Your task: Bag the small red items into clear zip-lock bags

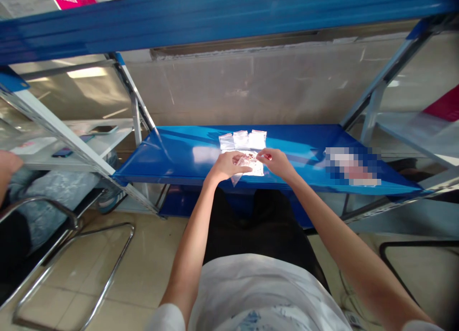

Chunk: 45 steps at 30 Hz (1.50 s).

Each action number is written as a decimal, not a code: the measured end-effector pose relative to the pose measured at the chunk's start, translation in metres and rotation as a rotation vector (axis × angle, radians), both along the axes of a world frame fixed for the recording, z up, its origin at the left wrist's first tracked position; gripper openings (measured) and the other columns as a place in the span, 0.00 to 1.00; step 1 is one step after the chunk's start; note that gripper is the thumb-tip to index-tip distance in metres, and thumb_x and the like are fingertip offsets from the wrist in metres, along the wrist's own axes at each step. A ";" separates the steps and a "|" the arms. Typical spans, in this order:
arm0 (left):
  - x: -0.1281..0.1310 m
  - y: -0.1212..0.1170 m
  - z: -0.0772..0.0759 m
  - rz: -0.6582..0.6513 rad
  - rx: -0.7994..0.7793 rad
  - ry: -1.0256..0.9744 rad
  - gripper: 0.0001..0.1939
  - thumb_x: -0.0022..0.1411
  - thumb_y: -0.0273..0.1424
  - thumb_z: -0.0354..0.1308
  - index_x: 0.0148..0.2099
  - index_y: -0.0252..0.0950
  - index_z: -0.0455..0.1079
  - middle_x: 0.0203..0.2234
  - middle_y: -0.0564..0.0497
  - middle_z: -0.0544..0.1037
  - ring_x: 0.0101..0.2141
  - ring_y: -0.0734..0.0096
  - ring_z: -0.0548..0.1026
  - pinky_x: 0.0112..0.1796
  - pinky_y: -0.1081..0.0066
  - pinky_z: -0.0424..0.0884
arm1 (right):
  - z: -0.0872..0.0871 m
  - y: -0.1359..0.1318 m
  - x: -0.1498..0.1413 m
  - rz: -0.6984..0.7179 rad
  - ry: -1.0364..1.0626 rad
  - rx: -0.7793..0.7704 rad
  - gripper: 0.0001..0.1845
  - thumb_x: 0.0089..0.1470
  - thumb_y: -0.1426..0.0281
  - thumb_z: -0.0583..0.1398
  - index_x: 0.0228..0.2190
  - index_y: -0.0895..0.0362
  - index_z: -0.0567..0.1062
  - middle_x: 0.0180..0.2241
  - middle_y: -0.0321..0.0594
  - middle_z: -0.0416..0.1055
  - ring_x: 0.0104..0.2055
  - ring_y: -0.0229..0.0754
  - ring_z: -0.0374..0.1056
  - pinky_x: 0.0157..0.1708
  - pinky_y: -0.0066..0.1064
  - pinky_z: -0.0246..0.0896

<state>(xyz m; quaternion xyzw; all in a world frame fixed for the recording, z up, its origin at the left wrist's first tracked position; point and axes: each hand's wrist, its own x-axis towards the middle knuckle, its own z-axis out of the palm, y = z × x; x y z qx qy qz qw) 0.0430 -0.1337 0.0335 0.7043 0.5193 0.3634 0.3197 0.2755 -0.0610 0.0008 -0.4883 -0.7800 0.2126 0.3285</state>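
My left hand (226, 166) is closed on a small clear plastic bag (235, 179), whose corner hangs past the shelf's front edge. Thumb and fingertips of my right hand (278, 161) are pinched together just right of that bag; whatever is between them is too small to make out. Under and between both hands lies a bright white sheet or larger bag (256, 169) with small reddish bits on or in it; glare hides the detail. Just behind it, several small zip bags (241, 139) lie side by side in a row.
The blue metal shelf (175, 154) carries the work, with a blue upper beam (229, 20) above it. A blurred-out patch (353, 167) covers something at the right end. At left, a phone (103, 129) lies on a white shelf, and a person sits near a metal-framed chair (124, 254).
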 end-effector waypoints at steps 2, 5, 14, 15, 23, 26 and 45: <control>0.003 -0.002 0.002 -0.010 -0.003 -0.011 0.32 0.50 0.42 0.79 0.55 0.34 0.82 0.47 0.43 0.85 0.45 0.58 0.81 0.48 0.64 0.76 | 0.008 -0.010 0.004 0.031 0.109 -0.044 0.13 0.61 0.58 0.63 0.33 0.55 0.81 0.26 0.38 0.72 0.29 0.43 0.63 0.30 0.34 0.53; 0.007 -0.004 0.005 -0.031 -0.010 -0.032 0.31 0.50 0.41 0.79 0.55 0.34 0.82 0.45 0.43 0.85 0.44 0.59 0.81 0.47 0.65 0.76 | 0.020 -0.028 0.001 0.094 0.201 -0.074 0.18 0.60 0.53 0.64 0.33 0.55 0.81 0.26 0.37 0.70 0.28 0.41 0.61 0.29 0.34 0.51; 0.007 -0.001 0.000 -0.089 0.027 -0.070 0.31 0.52 0.45 0.77 0.54 0.36 0.82 0.45 0.45 0.85 0.45 0.59 0.81 0.46 0.65 0.75 | 0.041 -0.044 -0.015 0.224 0.164 -0.119 0.26 0.62 0.47 0.61 0.33 0.56 0.83 0.25 0.38 0.71 0.30 0.42 0.60 0.30 0.34 0.50; 0.007 -0.001 -0.001 -0.088 0.029 -0.073 0.31 0.52 0.46 0.77 0.55 0.36 0.82 0.46 0.45 0.85 0.46 0.58 0.81 0.46 0.65 0.75 | 0.042 -0.045 -0.013 0.224 0.166 -0.125 0.27 0.63 0.45 0.60 0.33 0.56 0.83 0.25 0.37 0.71 0.29 0.41 0.60 0.29 0.34 0.50; 0.018 0.002 -0.004 -0.101 0.023 -0.186 0.28 0.51 0.41 0.78 0.52 0.33 0.83 0.46 0.42 0.85 0.45 0.60 0.82 0.47 0.66 0.76 | 0.049 -0.066 0.005 0.437 0.212 -0.245 0.27 0.57 0.42 0.65 0.38 0.54 0.82 0.27 0.36 0.73 0.29 0.41 0.64 0.31 0.32 0.59; 0.020 0.005 -0.007 -0.119 -0.026 -0.283 0.31 0.48 0.41 0.80 0.52 0.31 0.82 0.45 0.40 0.85 0.44 0.59 0.81 0.43 0.67 0.76 | 0.044 -0.065 0.006 0.433 0.264 -0.225 0.26 0.51 0.44 0.71 0.32 0.54 0.78 0.29 0.38 0.74 0.32 0.43 0.68 0.34 0.34 0.64; 0.021 0.010 -0.011 -0.047 -0.090 -0.468 0.21 0.52 0.45 0.75 0.38 0.33 0.80 0.35 0.46 0.83 0.36 0.68 0.79 0.41 0.68 0.73 | 0.021 -0.067 0.016 0.051 0.608 -0.223 0.22 0.49 0.48 0.73 0.33 0.53 0.80 0.32 0.44 0.83 0.37 0.50 0.78 0.32 0.36 0.69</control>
